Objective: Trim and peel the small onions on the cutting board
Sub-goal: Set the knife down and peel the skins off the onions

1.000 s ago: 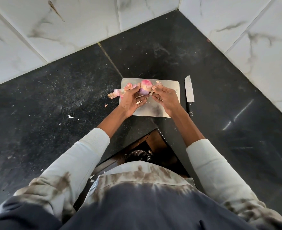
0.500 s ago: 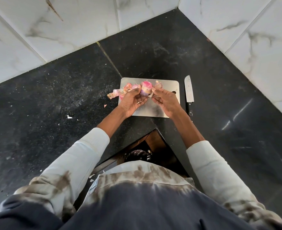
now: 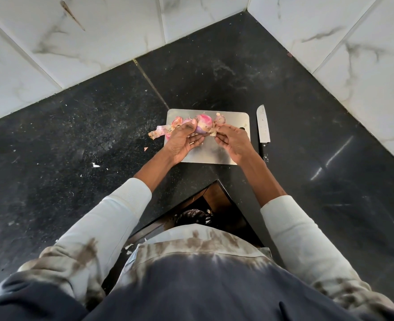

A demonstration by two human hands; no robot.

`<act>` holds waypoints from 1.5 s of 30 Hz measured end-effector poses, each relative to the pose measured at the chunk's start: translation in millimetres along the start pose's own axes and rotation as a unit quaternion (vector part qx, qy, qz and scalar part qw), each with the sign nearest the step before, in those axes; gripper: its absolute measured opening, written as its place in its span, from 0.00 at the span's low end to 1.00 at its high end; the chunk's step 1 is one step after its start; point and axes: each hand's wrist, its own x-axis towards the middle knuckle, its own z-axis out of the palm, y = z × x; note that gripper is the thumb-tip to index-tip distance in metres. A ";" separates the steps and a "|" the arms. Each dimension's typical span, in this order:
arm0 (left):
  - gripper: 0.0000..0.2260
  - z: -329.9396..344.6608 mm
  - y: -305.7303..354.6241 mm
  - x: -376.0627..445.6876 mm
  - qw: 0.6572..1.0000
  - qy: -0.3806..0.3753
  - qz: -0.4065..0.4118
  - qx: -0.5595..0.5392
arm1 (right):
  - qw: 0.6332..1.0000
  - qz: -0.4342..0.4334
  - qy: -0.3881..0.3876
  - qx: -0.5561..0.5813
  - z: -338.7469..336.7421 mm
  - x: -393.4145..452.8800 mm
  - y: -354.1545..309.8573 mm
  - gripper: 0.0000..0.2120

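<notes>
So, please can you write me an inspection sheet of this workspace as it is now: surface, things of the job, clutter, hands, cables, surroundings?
Surface: dark speckled stone counter, dusty, with a seam running back from the board.
Job's things: metal cutting board; pink onion held above it; a smaller onion piece behind; knife flat on the counter, right of the board, untouched.
Clutter: loose peels at the board's left edge; small white scraps on the counter.
Hands: left hand grips the onion; right hand pinches a strip of skin.
Cables: nothing seen.
Surroundings: white marbled wall tiles meeting in a corner.
</notes>
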 end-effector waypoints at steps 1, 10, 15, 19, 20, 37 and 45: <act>0.16 -0.8 -0.2 0.9 1.000 0.000 0.000 -0.001 | 1.000 0.003 -0.003 -0.001 -1.3 0.2 -0.9 0.11; 0.15 -0.6 -3.4 5.7 1.000 0.012 -0.013 0.013 | 1.000 0.003 -0.011 -0.020 5.6 -3.7 -2.7 0.16; 0.12 0.5 -1.2 5.4 1.000 0.006 -0.015 0.023 | 0.999 -0.004 0.034 -0.001 4.6 -0.7 2.8 0.07; 0.15 2.0 -1.2 4.5 1.000 0.004 -0.007 0.025 | 0.999 0.010 0.041 0.009 6.8 -2.1 0.6 0.09; 0.14 2.5 -1.5 4.4 1.000 0.004 -0.004 0.024 | 0.999 0.016 0.041 0.015 7.8 -3.3 -0.7 0.08; 0.13 5.7 -1.1 -1.1 1.000 0.011 0.023 -0.008 | 0.997 0.024 0.045 0.051 7.8 -9.3 -3.5 0.04; 0.13 0.2 -1.0 -3.0 0.999 0.046 0.020 0.006 | 0.999 0.006 0.021 0.039 7.1 -14.0 -4.3 0.05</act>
